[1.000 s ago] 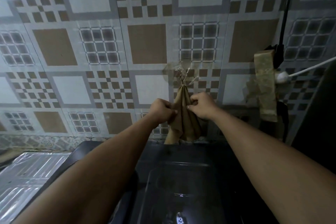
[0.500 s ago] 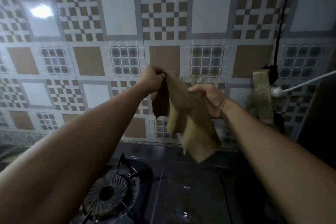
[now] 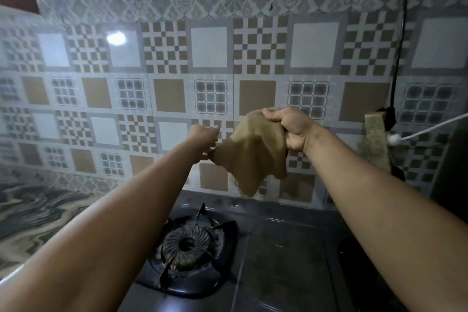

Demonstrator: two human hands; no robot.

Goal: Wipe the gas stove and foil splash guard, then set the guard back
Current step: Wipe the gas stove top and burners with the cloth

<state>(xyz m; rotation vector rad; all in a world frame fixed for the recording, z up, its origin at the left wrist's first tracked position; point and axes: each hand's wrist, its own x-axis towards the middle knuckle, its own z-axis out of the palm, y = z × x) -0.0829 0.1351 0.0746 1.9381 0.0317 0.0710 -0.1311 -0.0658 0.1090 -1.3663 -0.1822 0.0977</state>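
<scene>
Head view: both hands hold a tan cloth [image 3: 255,152] in open air before the tiled wall [image 3: 210,48], above the gas stove [image 3: 278,256]. The left hand [image 3: 204,140] is fisted on one corner. The right hand [image 3: 291,129] grips the bunched top, higher up.

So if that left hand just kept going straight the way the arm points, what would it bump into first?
Probably the tiled wall. The left hand grips a corner of the brown cloth and points up and away over the gas stove; nothing else shows ahead, though depth is hard to judge.
</scene>
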